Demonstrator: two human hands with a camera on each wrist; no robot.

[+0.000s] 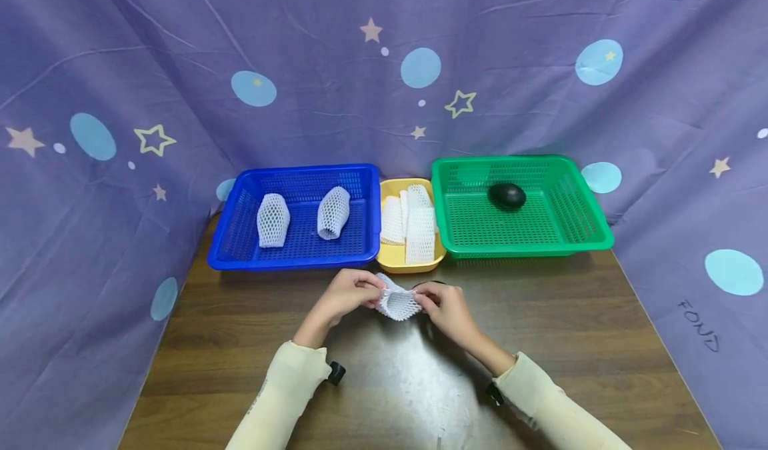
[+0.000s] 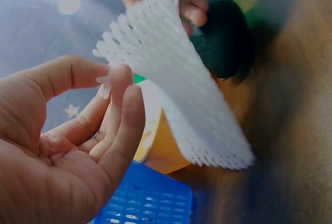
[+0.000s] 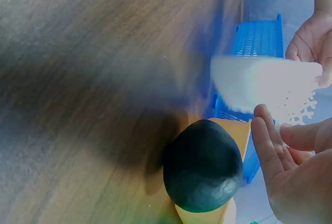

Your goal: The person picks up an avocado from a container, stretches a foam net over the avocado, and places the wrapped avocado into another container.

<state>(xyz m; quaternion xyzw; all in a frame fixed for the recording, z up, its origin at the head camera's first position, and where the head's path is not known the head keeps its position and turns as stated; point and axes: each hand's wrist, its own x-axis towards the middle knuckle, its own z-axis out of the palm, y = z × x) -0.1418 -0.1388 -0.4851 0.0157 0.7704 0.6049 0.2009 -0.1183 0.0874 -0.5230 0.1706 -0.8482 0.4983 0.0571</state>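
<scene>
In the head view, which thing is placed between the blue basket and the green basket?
A yellow tray with white nets in it lies between the blue basket and the green basket; the head view shows this.

Foam net: white, soft-looking plastic foam, open mesh, matt, bumpy cut edge. Dark fruit: smooth skin, slight sheen. Blue basket and green basket: perforated moulded plastic, semi-gloss rims. Yellow tray: plastic, smooth. Table: brown wood-grain top, satin, catches a glare patch. Curtain: printed purple cloth, creased, mostly matt. Cream sleeves: matt cloth.
</scene>
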